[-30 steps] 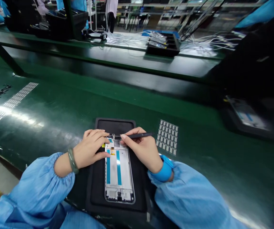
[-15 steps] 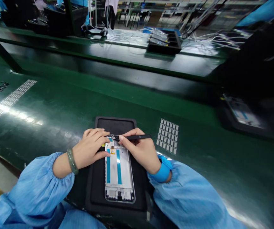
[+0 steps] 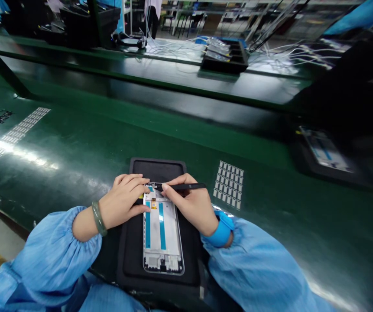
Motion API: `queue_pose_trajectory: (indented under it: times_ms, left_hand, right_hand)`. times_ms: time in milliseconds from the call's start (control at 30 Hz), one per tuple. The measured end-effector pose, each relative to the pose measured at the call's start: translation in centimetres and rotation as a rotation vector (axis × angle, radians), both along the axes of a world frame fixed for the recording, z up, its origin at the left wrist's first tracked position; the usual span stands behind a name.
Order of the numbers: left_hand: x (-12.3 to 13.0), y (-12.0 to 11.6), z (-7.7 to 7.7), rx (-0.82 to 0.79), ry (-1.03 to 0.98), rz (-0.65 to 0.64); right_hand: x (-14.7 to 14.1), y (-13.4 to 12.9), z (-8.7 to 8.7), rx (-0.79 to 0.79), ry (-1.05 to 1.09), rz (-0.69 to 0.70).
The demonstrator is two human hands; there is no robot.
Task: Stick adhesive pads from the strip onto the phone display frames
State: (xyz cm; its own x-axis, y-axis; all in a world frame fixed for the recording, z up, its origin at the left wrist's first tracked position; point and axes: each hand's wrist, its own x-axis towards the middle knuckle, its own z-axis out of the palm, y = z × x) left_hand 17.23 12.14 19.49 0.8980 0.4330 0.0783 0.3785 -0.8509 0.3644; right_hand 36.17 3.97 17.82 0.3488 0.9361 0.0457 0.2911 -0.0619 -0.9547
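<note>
An opened phone frame (image 3: 170, 229) with blue strips lies face-up on a black tray (image 3: 131, 255) at the bottom centre. My left hand (image 3: 121, 201) rests on the frame's upper left edge, its fingers apart and holding nothing. Black tweezers (image 3: 189, 186) are pinched in my right hand (image 3: 196, 206), their tip at the top of the frame near a small part too fine to make out. A green bangle is on my left wrist, a blue band on my right.
A sheet of small pale stickers (image 3: 228, 184) lies right of the tray, with a strip of more labels (image 3: 20, 130) far left. Another phone frame (image 3: 325, 149) sits on a dark tray at right. Behind stands a black divided box (image 3: 225, 56) with cables.
The phone frame and tray at the far right have shifted left. My hands and the tweezers look almost unmoved.
</note>
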Motion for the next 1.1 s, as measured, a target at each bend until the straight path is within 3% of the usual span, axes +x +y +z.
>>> queue_pose_trajectory:
  times_ms: [300, 667, 800, 900, 1100]
  left_hand:
    - [0.1, -0.3, -0.1, 0.062, 0.002, -0.011]
    - [1.1, -2.1, 0.3, 0.331, 0.105, 0.031]
    - [1.7, -3.1, 0.4, 0.383, 0.152, 0.081]
    - [1.9, -3.4, 0.1, 0.409, 0.137, 0.105]
    - [1.7, -3.4, -0.4, 0.418, 0.122, 0.144]
  right_hand:
    - [0.0, -0.1, -0.1, 0.004, -0.070, 0.003]
    - [-0.1, -0.1, 0.4, 0.060, -0.231, 0.025]
    - [0.6, 0.6, 0.8, 0.108, 0.063, -0.036]
    - [1.0, 1.4, 1.1, 0.196, 0.295, -0.007]
    - [1.0, 2.4, 0.4, 0.182, 0.241, 0.086]
